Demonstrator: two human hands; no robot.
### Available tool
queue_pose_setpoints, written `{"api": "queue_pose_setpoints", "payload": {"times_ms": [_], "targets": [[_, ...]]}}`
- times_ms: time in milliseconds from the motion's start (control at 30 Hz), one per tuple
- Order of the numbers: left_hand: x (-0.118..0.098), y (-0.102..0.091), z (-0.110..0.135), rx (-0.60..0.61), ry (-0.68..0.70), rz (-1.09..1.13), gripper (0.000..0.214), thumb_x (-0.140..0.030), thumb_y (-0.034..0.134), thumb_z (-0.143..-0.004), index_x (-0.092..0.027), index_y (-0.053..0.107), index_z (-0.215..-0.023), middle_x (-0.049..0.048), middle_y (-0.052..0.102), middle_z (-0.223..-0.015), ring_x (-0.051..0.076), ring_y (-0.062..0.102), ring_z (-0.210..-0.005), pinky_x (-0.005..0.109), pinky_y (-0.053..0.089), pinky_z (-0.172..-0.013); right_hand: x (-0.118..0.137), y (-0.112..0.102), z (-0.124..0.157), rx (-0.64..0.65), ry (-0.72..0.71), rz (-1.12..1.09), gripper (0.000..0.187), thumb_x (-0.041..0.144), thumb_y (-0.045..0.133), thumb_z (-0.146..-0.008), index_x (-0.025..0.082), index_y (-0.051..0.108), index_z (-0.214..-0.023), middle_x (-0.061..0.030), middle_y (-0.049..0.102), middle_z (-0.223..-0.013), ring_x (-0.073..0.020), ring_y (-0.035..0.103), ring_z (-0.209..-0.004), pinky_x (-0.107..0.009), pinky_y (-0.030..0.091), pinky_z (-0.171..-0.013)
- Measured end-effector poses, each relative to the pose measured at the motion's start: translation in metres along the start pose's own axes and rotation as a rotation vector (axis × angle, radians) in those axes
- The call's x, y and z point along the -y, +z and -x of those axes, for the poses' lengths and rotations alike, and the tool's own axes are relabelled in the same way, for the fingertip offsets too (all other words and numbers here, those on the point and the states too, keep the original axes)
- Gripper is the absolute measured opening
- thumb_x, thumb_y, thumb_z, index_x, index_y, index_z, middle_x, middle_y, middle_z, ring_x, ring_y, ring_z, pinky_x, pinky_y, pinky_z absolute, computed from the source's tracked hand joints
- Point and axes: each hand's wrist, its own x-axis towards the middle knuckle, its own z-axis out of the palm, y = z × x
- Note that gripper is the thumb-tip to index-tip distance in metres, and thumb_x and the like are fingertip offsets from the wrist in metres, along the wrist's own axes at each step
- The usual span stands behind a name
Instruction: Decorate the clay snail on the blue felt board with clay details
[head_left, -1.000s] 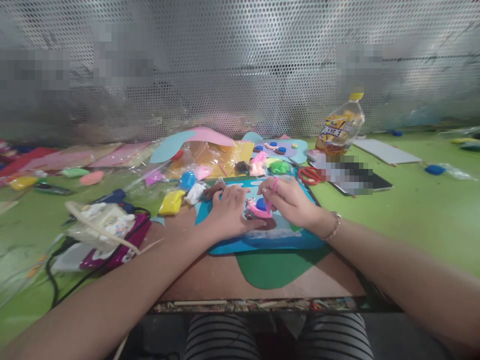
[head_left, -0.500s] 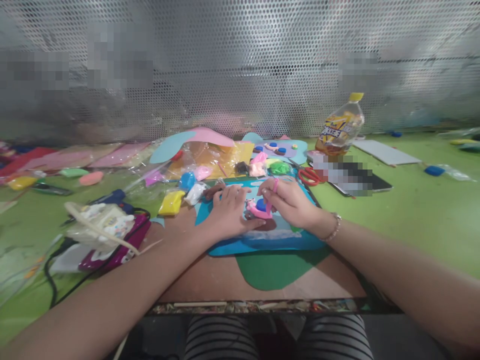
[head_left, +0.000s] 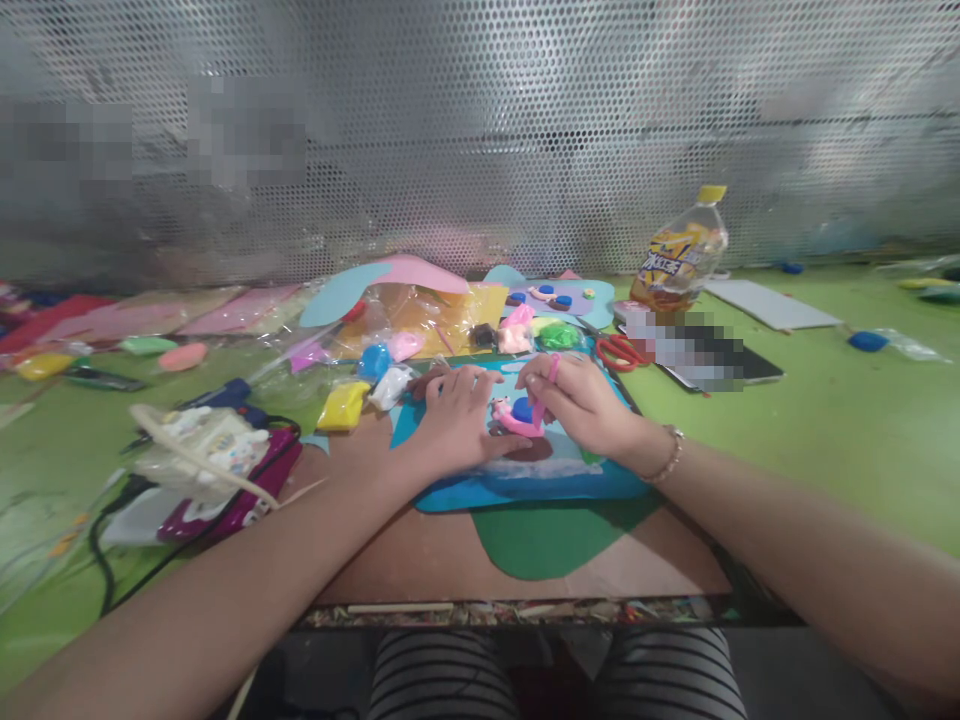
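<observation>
Roughly crosswise, pink figure [head_left: 517, 425], its bear-like end leftward.

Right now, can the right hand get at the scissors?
Probably yes: the scissors lie just beyond the right hand, red handles uncovered, with nothing visible between. But its fingers grip a pink tool, which it would likely need to put down first.

A bottle [head_left: 682, 252] is wearing a yellow-and-dark label [head_left: 663, 262] — its large white Chinese characters are apparently reading 冰红茶 — while smaller print is blurring beyond reading.
</observation>
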Motion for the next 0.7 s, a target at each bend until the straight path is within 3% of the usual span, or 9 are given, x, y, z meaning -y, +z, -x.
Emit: {"api": "queue_pose_setpoints", "payload": {"times_ms": [100, 267, 433, 700], "targets": [[-0.0007, -0.0004, 0.0005, -0.026, 0.024, -0.027, 0.079, -0.075, 0.05, -0.068, -0.018, 0.038, -0.121, 0.0115, 0.046, -0.116, 0.032, 0.041, -0.111, 0.049, 0.028, -0.091, 0.0008, 0.0, 0.0, 0.004, -0.006, -0.014, 0.018, 0.016, 0.037, -0.091, 0.017, 0.047, -0.077, 0.0011, 0.052, -0.064, -0.0093, 0.048, -0.059, -0.024, 0.038, -0.058], [-0.0023, -0.0031, -0.0007, 0.01, -0.037, 0.003, 0.063, -0.069, 0.04, -0.08, -0.02, 0.038, -0.12, 0.0114, 0.045, -0.116, 0.03, 0.041, -0.112, 0.047, 0.031, -0.088, 0.0005, -0.0003, 0.0008, -0.003, 0.013, -0.026, 0.017, 0.018, 0.037, -0.091, 0.017, 0.048, -0.079, 0.0016, 0.05, -0.063, -0.0094, 0.047, -0.057, -0.024, 0.038, -0.056], [-0.0013, -0.0039, -0.002, 0.019, -0.066, 0.064, 0.05, -0.061, 0.042, -0.085, -0.021, 0.042, -0.115, 0.0085, 0.048, -0.113, 0.026, 0.042, -0.11, 0.043, 0.033, -0.087, 0.0013, -0.001, 0.001, -0.03, 0.046, -0.063, 0.016, 0.017, 0.038, -0.091, 0.017, 0.048, -0.079, 0.0011, 0.05, -0.064, -0.0092, 0.047, -0.057, -0.024, 0.038, -0.055], [0.0016, 0.0028, -0.0009, 0.03, -0.003, 0.041, 0.074, -0.077, 0.044, -0.071, -0.02, 0.04, -0.119, 0.0104, 0.046, -0.113, 0.032, 0.043, -0.105, 0.047, 0.032, -0.085, 0.0065, -0.0002, 0.0001, -0.009, 0.053, -0.078, 0.019, 0.019, 0.037, -0.091, 0.016, 0.048, -0.076, 0.0007, 0.051, -0.062, -0.0096, 0.046, -0.055, -0.024, 0.038, -0.054]]}}
